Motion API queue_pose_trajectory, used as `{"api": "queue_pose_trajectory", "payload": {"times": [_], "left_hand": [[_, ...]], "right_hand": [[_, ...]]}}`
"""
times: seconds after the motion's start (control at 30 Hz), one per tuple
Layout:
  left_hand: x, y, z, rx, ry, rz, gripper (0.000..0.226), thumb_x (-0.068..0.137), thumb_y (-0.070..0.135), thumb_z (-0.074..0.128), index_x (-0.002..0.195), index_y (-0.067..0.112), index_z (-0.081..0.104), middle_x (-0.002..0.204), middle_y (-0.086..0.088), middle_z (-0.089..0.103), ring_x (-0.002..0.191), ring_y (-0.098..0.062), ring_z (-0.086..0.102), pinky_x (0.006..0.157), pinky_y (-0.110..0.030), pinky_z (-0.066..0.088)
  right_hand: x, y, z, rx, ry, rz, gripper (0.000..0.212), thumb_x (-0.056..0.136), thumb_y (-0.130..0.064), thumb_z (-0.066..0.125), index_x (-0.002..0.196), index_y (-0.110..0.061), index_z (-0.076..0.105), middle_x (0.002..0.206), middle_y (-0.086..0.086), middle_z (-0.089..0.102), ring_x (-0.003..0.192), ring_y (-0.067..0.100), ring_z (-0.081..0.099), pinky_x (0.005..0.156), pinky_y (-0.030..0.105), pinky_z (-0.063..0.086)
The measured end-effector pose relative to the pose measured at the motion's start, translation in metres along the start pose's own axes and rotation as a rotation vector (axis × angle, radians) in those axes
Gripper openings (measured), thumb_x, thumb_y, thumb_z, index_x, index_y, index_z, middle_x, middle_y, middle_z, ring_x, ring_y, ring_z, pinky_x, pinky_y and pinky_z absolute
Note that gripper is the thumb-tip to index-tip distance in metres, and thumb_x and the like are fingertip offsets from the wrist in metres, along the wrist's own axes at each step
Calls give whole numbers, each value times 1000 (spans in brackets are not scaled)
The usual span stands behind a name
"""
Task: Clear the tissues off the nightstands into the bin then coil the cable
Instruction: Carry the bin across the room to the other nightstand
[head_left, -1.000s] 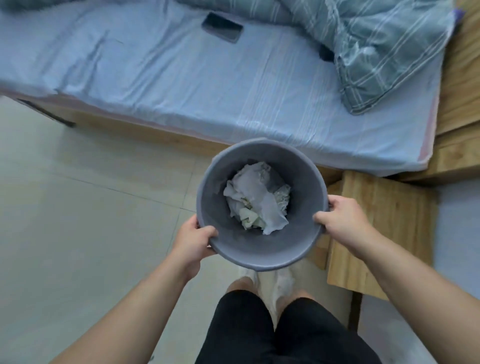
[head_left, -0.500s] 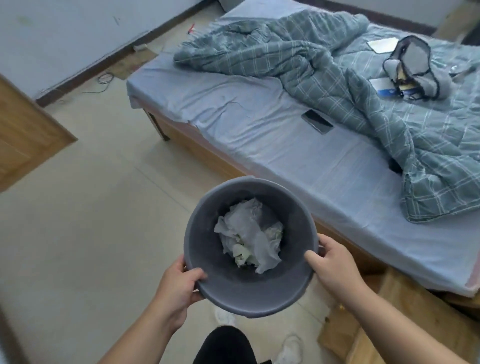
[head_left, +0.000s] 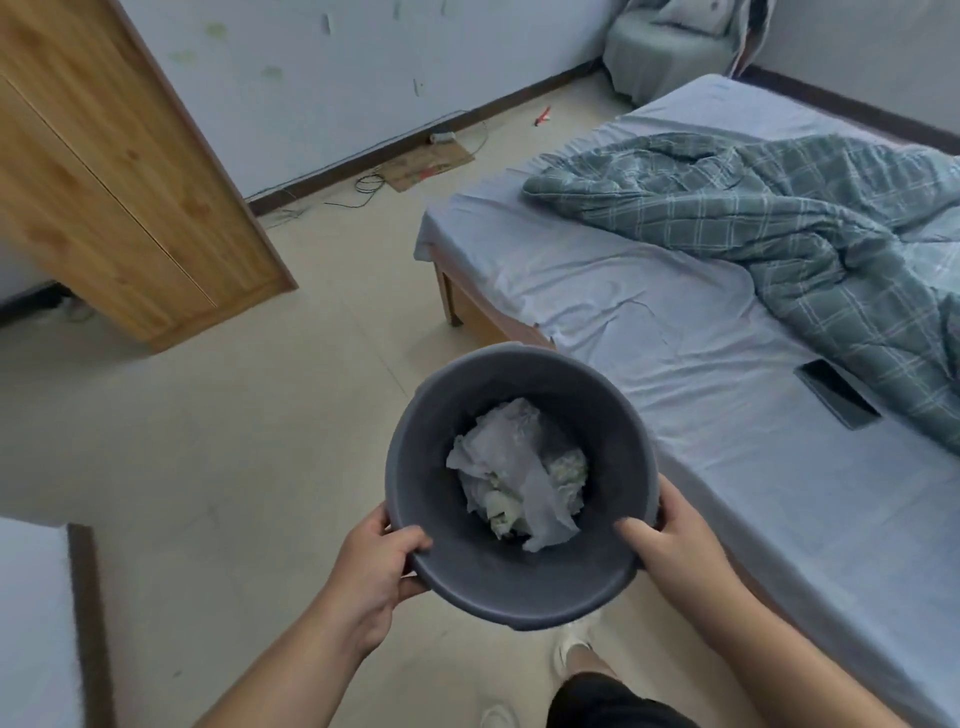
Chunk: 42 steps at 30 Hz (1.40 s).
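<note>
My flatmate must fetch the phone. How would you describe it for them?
Find the bed with the pale blue sheet. The phone lies flat on the sheet, beside the rumpled checked quilt. It is the only dark, glossy rectangle there.

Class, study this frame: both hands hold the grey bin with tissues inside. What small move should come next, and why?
Probably lower the bin to the floor and release it. The left hand and right hand both grip its rim, crumpled tissues already lie inside, and a loose cable lies further off on the floor, so coiling it needs free hands.
</note>
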<state>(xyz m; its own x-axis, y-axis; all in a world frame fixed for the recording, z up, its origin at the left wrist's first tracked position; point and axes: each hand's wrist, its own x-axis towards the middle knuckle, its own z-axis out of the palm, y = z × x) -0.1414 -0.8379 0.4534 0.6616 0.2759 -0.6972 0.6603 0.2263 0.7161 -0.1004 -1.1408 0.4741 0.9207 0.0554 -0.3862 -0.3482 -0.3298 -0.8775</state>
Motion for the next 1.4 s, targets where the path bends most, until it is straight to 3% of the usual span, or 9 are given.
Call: {"api": "queue_pose_trajectory", "payload": {"times": [0.13, 0.3, 0.37, 0.47, 0.7, 0.97, 1.07, 1.27, 1.4], "left_hand": [[59, 43, -1, -44, 22, -37, 36, 90, -10, 62, 115, 14, 73, 97, -12, 83, 78, -23, 80, 65, -40, 66], [123, 109, -15, -117, 98, -63, 39, 90, -9, 62, 118, 15, 73, 92, -7, 84, 75, -21, 79, 64, -38, 65], [141, 136, -26, -160, 131, -41, 39, 89, -7, 63, 119, 17, 73, 94, -6, 84, 78, -21, 80, 64, -37, 65], [175, 172, -48, -230, 219, -21, 39, 89, -7, 63, 117, 19, 74, 94, -5, 84, 84, -23, 79, 62, -37, 64], [285, 254, -137, -316, 345, 20, 38, 90, -8, 61, 114, 17, 75, 92, -5, 83, 90, -26, 78, 63, -38, 65], [423, 419, -217, -254, 289, 71, 35, 91, -8, 60, 111, 17, 76, 94, -5, 84, 92, -28, 78, 61, -34, 63], [476, 490, -225, -193, 249, 108, 35, 89, -9, 59, 107, 16, 76, 95, -10, 83, 87, -27, 77, 60, -36, 63], [600, 614, -225, -96, 161, 148, 46, 85, -8, 57, 95, 29, 81, 90, -6, 82, 73, -16, 77, 61, -33, 61], [673, 700, -218, -105, 179, 143, 42, 70, 5, 64, 105, 23, 79, 94, -7, 83, 77, -20, 79, 63, -35, 62]], "right_hand": [[95, -31, 15, -57, -54, 2, 40, 75, -19, 61, 94, -54, 67, 78, -14, 74, 64, 2, 68, 52, 19, 53], [210, -83, 40, -86, -180, 8, 36, 67, -24, 59, 92, -48, 70, 68, -13, 70, 58, 2, 64, 53, 20, 54], [254, -113, 59, -114, -225, -8, 36, 66, -24, 59, 92, -45, 71, 68, -12, 70, 59, 2, 64, 56, 24, 56], [314, -164, 97, -215, -296, -84, 37, 70, -23, 59, 91, -52, 68, 75, -19, 73, 66, -3, 66, 53, 10, 48], [445, -259, 226, -306, -428, -168, 27, 67, -24, 58, 84, -42, 68, 75, -7, 75, 67, 8, 69, 52, 15, 51], [591, -389, 316, -306, -360, -207, 27, 67, -22, 62, 83, -43, 69, 71, -9, 74, 62, -1, 67, 48, 10, 46], [645, -424, 329, -265, -287, -176, 22, 73, -13, 64, 80, -34, 68, 71, 2, 72, 54, 2, 60, 47, 17, 45], [783, -471, 359, -221, -214, -149, 23, 65, -23, 62, 84, -17, 73, 78, 1, 78, 74, 16, 71, 67, 39, 56], [885, -522, 372, -190, -209, -146, 16, 65, -22, 66, 79, -18, 72, 69, -2, 75, 65, 12, 64, 61, 35, 54]]}}
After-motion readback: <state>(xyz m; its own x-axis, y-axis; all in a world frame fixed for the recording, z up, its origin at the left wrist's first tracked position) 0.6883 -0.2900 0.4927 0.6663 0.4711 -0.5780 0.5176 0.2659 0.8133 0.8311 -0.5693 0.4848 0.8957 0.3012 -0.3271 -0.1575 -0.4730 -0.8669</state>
